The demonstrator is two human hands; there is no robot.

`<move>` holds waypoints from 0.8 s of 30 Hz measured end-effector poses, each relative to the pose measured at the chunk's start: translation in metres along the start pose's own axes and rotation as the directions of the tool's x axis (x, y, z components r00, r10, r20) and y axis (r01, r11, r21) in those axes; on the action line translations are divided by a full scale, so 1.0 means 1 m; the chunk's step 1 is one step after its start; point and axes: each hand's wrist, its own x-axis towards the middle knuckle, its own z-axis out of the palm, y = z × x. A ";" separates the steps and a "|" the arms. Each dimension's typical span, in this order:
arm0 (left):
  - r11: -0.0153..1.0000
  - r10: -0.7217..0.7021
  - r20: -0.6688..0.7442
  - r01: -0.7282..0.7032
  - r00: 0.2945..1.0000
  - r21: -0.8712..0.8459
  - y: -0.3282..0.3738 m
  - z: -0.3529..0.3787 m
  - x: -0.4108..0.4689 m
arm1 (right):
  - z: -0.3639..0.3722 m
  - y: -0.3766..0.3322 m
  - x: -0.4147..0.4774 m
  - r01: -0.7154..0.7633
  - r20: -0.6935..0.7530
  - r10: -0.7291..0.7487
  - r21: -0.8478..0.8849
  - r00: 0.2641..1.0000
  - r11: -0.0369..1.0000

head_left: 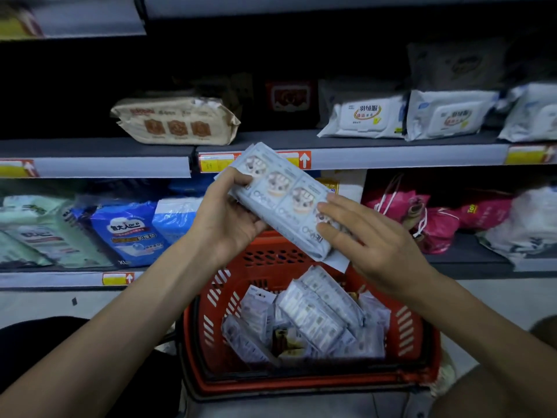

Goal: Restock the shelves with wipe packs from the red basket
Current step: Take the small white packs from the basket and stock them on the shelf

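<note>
Left hand grips wipe pack by upper end | right hand: straight fingers on lower end, thumb perhaps underneath | red basket below both

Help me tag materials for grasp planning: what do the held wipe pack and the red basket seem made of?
Wipe pack: likely thin plastic film, faintly glossy, printed; its end seam crinkles. Red basket: apparently rigid moulded plastic, matte; walls pierced by regular slots.

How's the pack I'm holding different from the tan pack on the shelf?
The held pack is pale blue; the tan pack bears orange emblems. The held pack tilts, left hand gripping, right hand touching; the tan pack lies flat on the shelf. Both are long, soft-wrapped packs.
</note>
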 end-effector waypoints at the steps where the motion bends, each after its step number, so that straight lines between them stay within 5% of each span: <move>1: 1.000 0.015 0.007 -0.015 1.000 0.004 0.004 0.003 -0.002 | -0.004 0.003 0.003 0.034 -0.006 -0.034 -0.027 0.999 0.999; 6: 0.993 0.104 0.079 -0.108 0.991 0.045 0.027 0.025 -0.017 | -0.024 0.015 0.022 0.077 -0.077 -0.082 -0.072 0.994 0.994; 16: 0.921 0.323 0.212 -0.358 0.922 0.154 0.088 0.090 -0.038 | -0.053 0.035 0.087 -0.242 -0.199 0.257 0.096 0.946 0.965; 24: 0.761 0.413 0.370 -0.538 0.832 0.363 0.132 0.128 -0.047 | -0.067 0.050 0.143 -0.302 -0.216 0.513 0.599 0.831 0.742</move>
